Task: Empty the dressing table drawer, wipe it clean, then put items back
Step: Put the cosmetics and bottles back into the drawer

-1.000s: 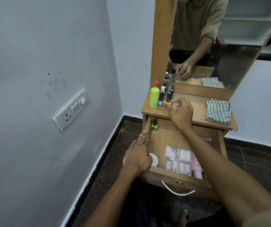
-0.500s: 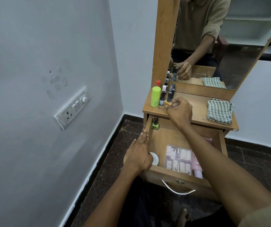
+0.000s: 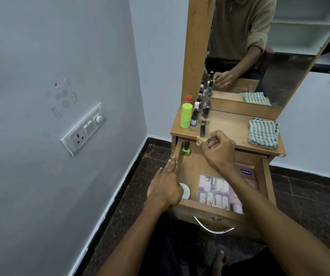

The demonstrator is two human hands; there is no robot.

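Note:
The wooden drawer (image 3: 204, 209) of the dressing table stands pulled out. My right hand (image 3: 218, 149) pinches a yellow nail polish bottle (image 3: 202, 136) with a dark cap, held at the tabletop's front edge above the drawer's back. My left hand (image 3: 166, 184) rests with straight fingers along the drawer's left wall. Inside lie a green nail polish bottle (image 3: 186, 149) at the back left, a white round jar (image 3: 186, 191), a clear case of nail tips (image 3: 214, 191) and a pink lotion bottle (image 3: 246, 176), partly hidden by my right arm.
On the tabletop (image 3: 229, 126) stand a lime-green cylinder (image 3: 186, 115) and several small bottles (image 3: 200, 112) at the back left; a folded checked cloth (image 3: 263, 134) lies at the right. A mirror (image 3: 259, 46) rises behind. The grey wall with a socket panel (image 3: 83, 129) is close on the left.
My right hand has drawn back from the bottle group toward the tabletop's front edge, carrying the yellow nail polish bottle. My left hand has stayed on the drawer's left wall.

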